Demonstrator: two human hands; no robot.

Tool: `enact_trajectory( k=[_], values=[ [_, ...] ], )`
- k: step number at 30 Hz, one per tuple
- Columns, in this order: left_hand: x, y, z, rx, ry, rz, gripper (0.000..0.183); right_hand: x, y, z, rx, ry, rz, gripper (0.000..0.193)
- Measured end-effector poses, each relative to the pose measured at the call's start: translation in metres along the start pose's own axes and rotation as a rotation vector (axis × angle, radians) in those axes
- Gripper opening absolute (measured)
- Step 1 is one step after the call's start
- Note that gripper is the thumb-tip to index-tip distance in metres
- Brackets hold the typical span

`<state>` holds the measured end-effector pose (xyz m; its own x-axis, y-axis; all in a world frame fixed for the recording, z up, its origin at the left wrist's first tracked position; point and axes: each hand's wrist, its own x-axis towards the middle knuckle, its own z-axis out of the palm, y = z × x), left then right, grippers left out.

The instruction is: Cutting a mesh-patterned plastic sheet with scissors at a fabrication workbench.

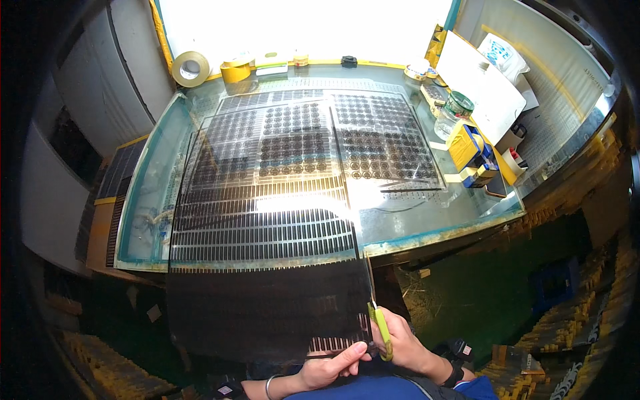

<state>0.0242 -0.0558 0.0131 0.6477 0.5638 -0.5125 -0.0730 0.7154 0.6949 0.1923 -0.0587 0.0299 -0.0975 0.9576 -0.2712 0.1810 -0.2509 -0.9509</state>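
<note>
Lit from behind by a bright white panel (307, 30), with a glass-topped table with teal-painted edges (433, 230) in front. Right hand (403, 343) clamped around scissors with lime-green plastic handles (383, 332), pointing away from the body, along the right edge of the film; blades too small to tell if apart or together. Left hand (337, 367) closed on the bottom edge of a large dark see-through film sheet printed with rows of short black bars (267, 237), near its lower right corner, thumb on top. Silver-coloured metal bangle (269, 387) on left wrist, black band (455, 375) on right. Sheet lying across the table at its far part, overhanging the near edge toward the body. Clear sheet printed with dark circles (383, 150) on the table, partly under the film. Farther right, yellow-and-blue tape dispenser (463, 147), then clear jar with green lid (448, 125). Along the back edge, large beige tape roll (191, 69) standing upright, just beside yellow tape roll (236, 72); farther right, small black object (349, 61), kind unclear.
</note>
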Motion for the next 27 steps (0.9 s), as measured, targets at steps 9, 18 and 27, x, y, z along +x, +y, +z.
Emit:
enact_trajectory(
  k=[9, 18, 27],
  values=[
    [0.006, -0.002, 0.004, 0.159, -0.043, 0.058, 0.029, -0.003, 0.012, 0.004, 0.057, 0.113, -0.015, 0.013],
    [0.009, -0.008, 0.005, 0.163, -0.125, 0.097, 0.029, 0.004, 0.014, -0.008, -0.078, 0.129, -0.004, 0.012],
    [0.013, -0.008, 0.002, 0.232, -0.233, -0.053, 0.032, 0.003, -0.006, -0.006, 0.015, 0.13, 0.102, 0.013]
  ],
)
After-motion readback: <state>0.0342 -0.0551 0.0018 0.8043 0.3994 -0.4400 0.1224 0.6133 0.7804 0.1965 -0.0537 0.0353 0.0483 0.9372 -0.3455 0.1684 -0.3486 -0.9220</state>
